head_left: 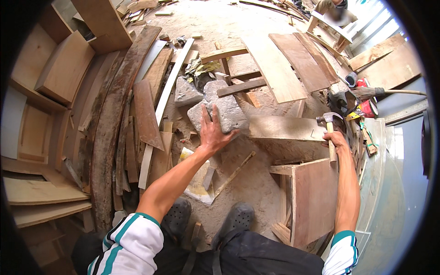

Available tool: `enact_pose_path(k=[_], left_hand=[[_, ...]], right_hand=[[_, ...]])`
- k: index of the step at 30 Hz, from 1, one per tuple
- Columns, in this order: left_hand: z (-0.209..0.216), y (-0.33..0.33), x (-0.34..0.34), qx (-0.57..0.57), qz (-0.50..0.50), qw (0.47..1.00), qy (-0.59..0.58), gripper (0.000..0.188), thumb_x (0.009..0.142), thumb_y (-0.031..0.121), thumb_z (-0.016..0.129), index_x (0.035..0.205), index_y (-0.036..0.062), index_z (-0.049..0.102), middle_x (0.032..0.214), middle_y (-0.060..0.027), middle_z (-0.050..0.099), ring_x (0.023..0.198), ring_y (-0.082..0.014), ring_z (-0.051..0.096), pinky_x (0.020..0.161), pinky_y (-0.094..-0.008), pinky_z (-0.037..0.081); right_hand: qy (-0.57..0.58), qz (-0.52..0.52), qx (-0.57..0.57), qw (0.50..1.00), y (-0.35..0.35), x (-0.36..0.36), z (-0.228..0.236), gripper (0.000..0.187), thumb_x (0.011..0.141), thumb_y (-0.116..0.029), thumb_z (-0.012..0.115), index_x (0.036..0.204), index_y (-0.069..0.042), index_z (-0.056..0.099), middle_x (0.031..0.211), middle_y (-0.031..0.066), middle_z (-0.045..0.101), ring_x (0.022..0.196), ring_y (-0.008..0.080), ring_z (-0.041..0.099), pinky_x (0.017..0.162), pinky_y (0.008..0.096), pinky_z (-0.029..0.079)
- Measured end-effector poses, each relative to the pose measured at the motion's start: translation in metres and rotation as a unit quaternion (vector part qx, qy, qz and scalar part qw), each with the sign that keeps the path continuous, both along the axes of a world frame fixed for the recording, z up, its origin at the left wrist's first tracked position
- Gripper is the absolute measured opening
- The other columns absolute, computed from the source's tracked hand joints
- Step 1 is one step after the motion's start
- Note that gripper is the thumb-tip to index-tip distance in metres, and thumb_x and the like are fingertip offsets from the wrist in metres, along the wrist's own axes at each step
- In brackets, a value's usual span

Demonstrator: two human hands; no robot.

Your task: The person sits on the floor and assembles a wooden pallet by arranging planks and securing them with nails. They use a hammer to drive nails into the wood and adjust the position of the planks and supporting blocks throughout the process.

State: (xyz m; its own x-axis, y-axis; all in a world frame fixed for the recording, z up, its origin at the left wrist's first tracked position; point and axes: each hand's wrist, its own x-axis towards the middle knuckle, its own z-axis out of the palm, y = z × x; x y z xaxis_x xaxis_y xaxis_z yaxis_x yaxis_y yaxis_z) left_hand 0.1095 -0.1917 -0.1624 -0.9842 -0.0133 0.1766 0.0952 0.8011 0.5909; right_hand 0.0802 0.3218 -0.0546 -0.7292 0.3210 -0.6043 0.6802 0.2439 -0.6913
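Note:
My left hand [212,129] lies with spread fingers on a rough grey stone block [232,117] on the dusty ground, its thumb along the near edge. A second grey lump [185,93] sits just beyond, to the left. My right hand [338,141] is wrapped round the wooden handle of a claw hammer [330,123], its metal head up. The hammer is held above the right end of a pale board [286,128]. Closer to me, below the hammer, stands a wooden box-like piece [313,201] with a reddish-brown panel.
Long planks [112,105] lie stacked on the left, beside wooden drawers [64,68]. Wide boards [275,68] lie ahead. On the right, a brush [366,92] and tins [368,109] sit by a glass sheet [382,183]. Another person [337,10] is at the far right.

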Motion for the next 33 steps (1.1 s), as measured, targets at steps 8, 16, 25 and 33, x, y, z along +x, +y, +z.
enact_pose_path(k=[8, 16, 25, 33], left_hand=[[-0.001, 0.013, 0.0, 0.005, 0.02, 1.0, 0.002, 0.134, 0.071, 0.067, 0.075, 0.155, 0.0033, -0.007, 0.153, -0.0414, -0.01, 0.141, -0.0604, 0.011, 0.116, -0.06, 0.019], [0.01, -0.031, 0.015, 0.016, -0.07, 0.997, -0.006, 0.117, 0.075, 0.065, 0.073, 0.155, 0.0048, 0.012, 0.157, -0.0325, 0.006, 0.142, -0.0515, 0.022, 0.116, -0.0538, 0.026], [0.011, -0.115, 0.034, 0.069, 0.077, 0.977, -0.186, 0.026, 0.093, 0.027, 0.066, 0.107, 0.0052, 0.068, 0.104, -0.0179, 0.071, 0.094, -0.0269, 0.07, 0.078, -0.0391, 0.054], [0.002, -0.159, -0.062, 0.062, 0.251, 0.963, -0.078, 0.041, 0.088, 0.028, 0.069, 0.121, 0.0036, 0.062, 0.118, -0.0174, 0.063, 0.111, -0.0332, 0.061, 0.096, -0.0423, 0.049]], right_hand=[[-0.085, 0.059, 0.071, 0.992, 0.001, -0.026, -0.018, 0.018, 0.077, -0.002, 0.071, 0.091, 0.002, 0.06, 0.086, 0.0069, 0.056, 0.073, 0.0187, 0.06, 0.064, 0.0394, 0.064], [-0.115, 0.128, 0.165, 0.971, 0.017, -0.032, -0.048, 0.012, 0.077, 0.0, 0.066, 0.081, 0.004, 0.056, 0.072, 0.0116, 0.055, 0.056, 0.0248, 0.058, 0.047, 0.0407, 0.057], [-0.155, 0.208, 0.283, 0.923, -0.012, -0.034, -0.043, 0.015, 0.075, 0.001, 0.065, 0.086, 0.01, 0.061, 0.07, 0.0171, 0.062, 0.056, 0.0277, 0.064, 0.044, 0.0406, 0.051], [-0.077, 0.261, 0.342, 0.899, -0.097, -0.023, 0.014, 0.015, 0.078, -0.005, 0.067, 0.075, 0.009, 0.062, 0.061, 0.0124, 0.06, 0.046, 0.023, 0.059, 0.042, 0.037, 0.045]])
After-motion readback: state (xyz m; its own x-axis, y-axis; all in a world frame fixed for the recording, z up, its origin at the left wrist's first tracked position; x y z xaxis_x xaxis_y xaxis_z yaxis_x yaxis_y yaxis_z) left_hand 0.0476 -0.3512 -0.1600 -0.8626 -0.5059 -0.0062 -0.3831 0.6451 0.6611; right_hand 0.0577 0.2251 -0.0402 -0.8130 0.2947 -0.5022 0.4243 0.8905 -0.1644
